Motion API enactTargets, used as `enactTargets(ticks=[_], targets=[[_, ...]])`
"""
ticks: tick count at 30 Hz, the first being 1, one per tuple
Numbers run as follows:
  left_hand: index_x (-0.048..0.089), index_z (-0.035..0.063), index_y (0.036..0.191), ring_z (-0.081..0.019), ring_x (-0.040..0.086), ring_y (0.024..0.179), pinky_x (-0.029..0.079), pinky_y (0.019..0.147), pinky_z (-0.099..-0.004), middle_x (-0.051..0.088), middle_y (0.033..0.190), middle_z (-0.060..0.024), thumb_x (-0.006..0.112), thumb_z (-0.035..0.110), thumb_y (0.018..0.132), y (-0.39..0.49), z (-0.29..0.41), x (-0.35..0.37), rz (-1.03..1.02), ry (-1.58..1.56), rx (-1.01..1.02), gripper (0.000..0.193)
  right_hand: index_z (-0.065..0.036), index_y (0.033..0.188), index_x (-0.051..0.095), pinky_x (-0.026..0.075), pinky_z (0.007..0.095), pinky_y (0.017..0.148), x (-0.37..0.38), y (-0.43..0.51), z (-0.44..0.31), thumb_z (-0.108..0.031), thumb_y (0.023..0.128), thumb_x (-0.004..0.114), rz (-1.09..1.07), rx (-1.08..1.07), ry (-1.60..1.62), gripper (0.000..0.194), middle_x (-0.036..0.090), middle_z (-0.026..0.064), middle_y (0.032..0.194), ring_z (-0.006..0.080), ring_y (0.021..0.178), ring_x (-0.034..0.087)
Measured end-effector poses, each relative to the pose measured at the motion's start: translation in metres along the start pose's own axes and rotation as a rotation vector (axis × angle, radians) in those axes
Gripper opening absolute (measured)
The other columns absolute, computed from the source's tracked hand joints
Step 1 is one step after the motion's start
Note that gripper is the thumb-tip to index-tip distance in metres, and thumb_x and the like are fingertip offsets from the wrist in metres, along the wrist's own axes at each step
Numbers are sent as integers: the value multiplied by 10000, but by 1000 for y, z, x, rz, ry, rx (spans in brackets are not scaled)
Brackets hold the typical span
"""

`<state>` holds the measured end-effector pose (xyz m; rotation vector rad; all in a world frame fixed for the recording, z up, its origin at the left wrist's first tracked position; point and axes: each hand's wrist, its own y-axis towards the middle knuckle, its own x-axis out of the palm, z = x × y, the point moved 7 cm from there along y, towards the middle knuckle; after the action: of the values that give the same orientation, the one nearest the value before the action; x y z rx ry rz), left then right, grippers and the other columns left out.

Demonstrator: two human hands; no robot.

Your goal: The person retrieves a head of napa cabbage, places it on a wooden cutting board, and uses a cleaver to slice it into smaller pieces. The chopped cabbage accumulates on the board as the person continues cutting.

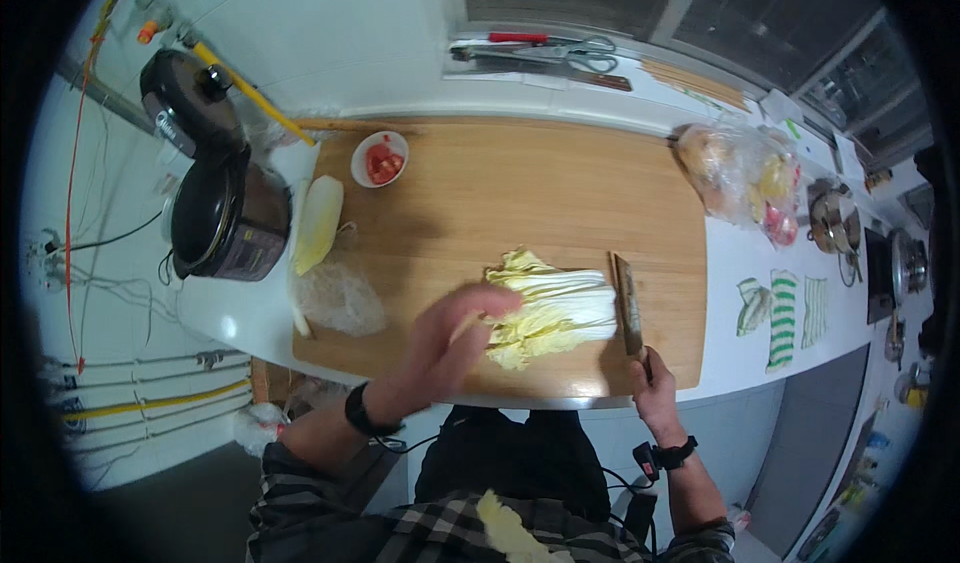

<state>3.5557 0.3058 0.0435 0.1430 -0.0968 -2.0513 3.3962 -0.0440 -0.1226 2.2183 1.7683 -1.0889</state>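
Napa cabbage leaves [555, 308] lie stacked near the board's front edge, white ribs to the right and yellow frilly ends to the left. My left hand [450, 338], blurred, is over their left side with its fingers apart; nothing is clearly held in it. My right hand [654, 390] grips the handle of a cleaver [628, 300], whose blade stands on edge just right of the ribs. A pale yellow leaf piece [510, 525] appears in front of my shirt; what supports it is not visible. All this is at the wooden cutting board [525, 180].
At the board's left are a white bowl [360, 159] of cut tomato, a cabbage piece [321, 221] and a plastic bag [341, 296]. An open rice cooker [259, 240] stands beyond. Bagged produce [739, 173] sits at the back right; striped cloths [782, 319] lie right. Scissors [577, 54] rest on the sill.
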Motion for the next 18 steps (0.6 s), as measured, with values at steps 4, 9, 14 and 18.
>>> enactTargets(ticks=[4, 9, 14, 18], targets=[[671, -21, 1211, -361, 611, 1264, 471, 1111, -449, 660, 1324, -184, 646, 229, 1046, 53, -88, 17, -33, 410, 5, 301, 44, 1366, 601, 569, 370, 793, 2, -7, -9, -129, 1046, 651, 26, -78, 29, 367, 727, 207, 991, 264, 866, 706], [666, 24, 1362, -417, 372, 1519, 326, 1233, -531, 478, 1573, -223, 668, 477, 1015, 72, -164, 60, -235, 1040, 27, 570, 29, 1354, 606, 571, 385, 771, 8, -19, -13, -132, 1030, 664, 19, -46, 53, 366, 713, 220, 974, 306, 853, 708], [451, -23, 1555, -433, 275, 1570, 169, 1294, -570, 381, 1631, -285, 724, 791, 789, 74, -176, 123, -512, 1161, 42, 1151, 14, 1400, 567, 575, 486, 832, 14, -17, -23, -147, 1027, 651, 11, -143, -3, 415, 696, 284, 1088, 474, 981, 698], [406, -74, 1546, -453, 354, 1500, 250, 1248, -563, 445, 1559, -277, 830, 707, 704, 65, -164, 149, -485, 1246, 85, 1225, 8, 1411, 559, 575, 498, 858, 15, -14, -25, -141, 1022, 655, 8, -169, -13, 428, 697, 292, 1108, 490, 1005, 690]])
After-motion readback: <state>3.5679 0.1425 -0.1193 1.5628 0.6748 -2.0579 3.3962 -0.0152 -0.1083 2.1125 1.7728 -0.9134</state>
